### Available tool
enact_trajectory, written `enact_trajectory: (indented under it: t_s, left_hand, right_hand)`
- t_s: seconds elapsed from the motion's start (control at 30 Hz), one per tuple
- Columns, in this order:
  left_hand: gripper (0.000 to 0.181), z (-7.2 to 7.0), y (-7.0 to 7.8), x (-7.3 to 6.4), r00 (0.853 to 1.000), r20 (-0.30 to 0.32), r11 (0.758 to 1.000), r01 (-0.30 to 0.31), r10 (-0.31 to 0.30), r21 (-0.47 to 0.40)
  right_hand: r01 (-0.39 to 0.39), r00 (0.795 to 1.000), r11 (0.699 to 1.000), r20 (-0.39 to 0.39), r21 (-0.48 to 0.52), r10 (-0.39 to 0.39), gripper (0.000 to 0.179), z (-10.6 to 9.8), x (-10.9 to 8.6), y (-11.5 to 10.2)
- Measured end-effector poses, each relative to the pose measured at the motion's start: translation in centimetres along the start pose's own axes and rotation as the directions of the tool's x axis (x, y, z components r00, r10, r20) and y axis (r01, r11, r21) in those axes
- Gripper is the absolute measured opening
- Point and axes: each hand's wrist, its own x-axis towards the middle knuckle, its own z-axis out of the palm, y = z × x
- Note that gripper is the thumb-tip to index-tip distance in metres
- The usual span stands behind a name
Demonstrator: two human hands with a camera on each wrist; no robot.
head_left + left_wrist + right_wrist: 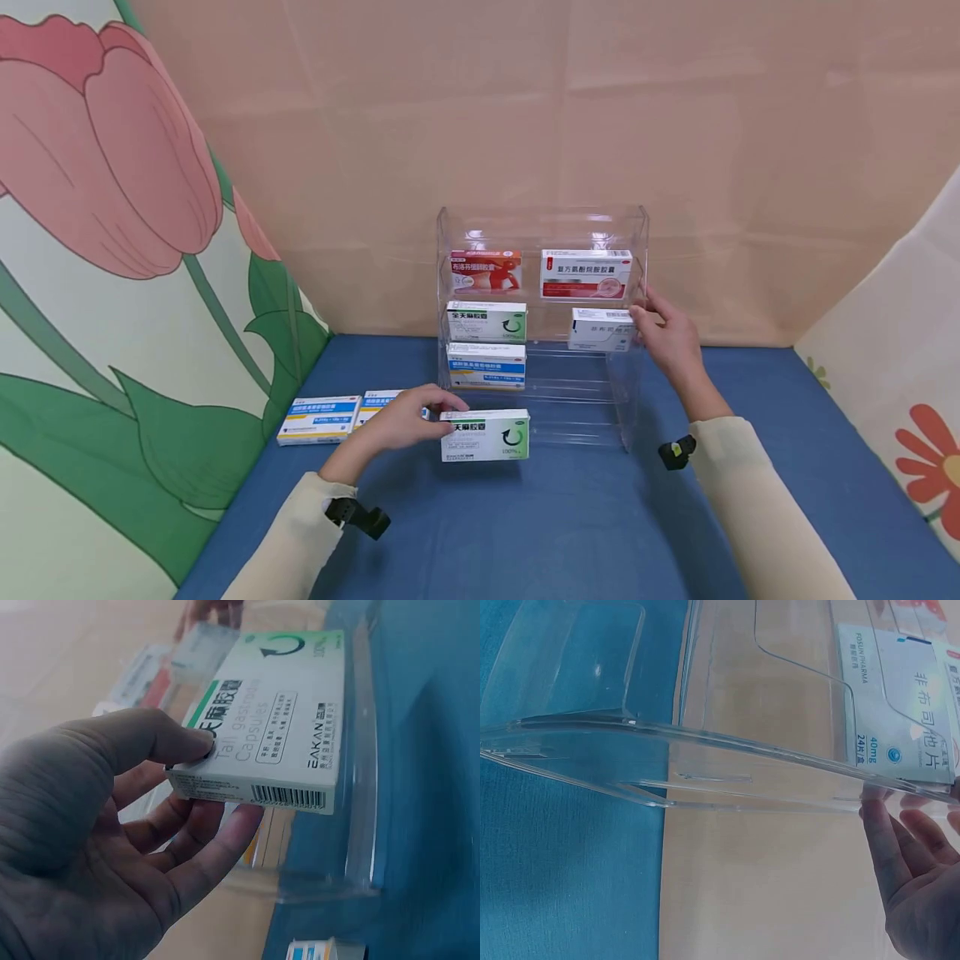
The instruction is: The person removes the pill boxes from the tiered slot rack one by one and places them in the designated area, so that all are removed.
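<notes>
My left hand (408,417) pinches a white and green medicine box (487,437) by its left end, thumb on the printed front and fingers behind. This box is held in front of the lower part of a clear plastic display rack (573,387). At the rack's right side wall, my right hand (673,342) grips the edge, its fingers on the outer face in the right wrist view. Right beside that thumb, inside the rack, stands a white medicine box (896,705) with grey lettering.
The rack also bears a red box (486,273), a white and red box (585,275), another white and green box (487,323) and a blue and white box (487,368). Two more blue-striped boxes (318,419) lie left on the blue tabletop (555,525).
</notes>
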Motion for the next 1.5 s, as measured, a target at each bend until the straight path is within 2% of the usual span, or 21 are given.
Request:
enact_trajectory:
  t_s: [0.3,0.4,0.6,0.87,1.2,1.5]
  left_hand:
    - [0.027,-1.7,-2.6,-2.0,0.995,0.08,0.997,0.056,-0.052,-0.046]
    - [0.027,-2.2,-3.7,-2.8,0.992,0.094,0.994,0.092,-0.086,-0.063]
    - [0.028,-3.3,-6.0,-4.3,0.987,0.123,0.988,0.117,-0.104,-0.103]
    - [0.031,-4.7,-8.6,-5.8,0.977,0.162,0.965,0.169,-0.138,-0.202]
    - [0.032,-5.8,-9.9,-7.1,0.968,0.192,0.946,0.209,-0.164,-0.246]
    - [0.032,-6.4,-11.1,-7.7,0.962,0.194,0.941,0.238,-0.194,-0.239]
  right_hand:
    - [-0.003,1.0,1.0,-0.003,0.004,0.003,0.059,-0.1,0.0,0.1]
    - [-0.001,1.0,1.0,-0.005,-0.001,0.001,0.059,-0.1,0.0,0.0]
    - [-0.004,1.0,1.0,-0.003,-0.006,0.004,0.06,-0.1,0.0,0.0]
    - [-0.01,1.0,1.0,-0.005,-0.006,0.01,0.06,0.0,-0.1,-0.1]
    - [-0.009,1.0,1.0,-0.009,-0.01,0.009,0.06,0.0,-0.1,-0.1]
    - [-0.014,1.0,1.0,-0.009,0.001,0.014,0.06,0.1,-0.1,-0.1]
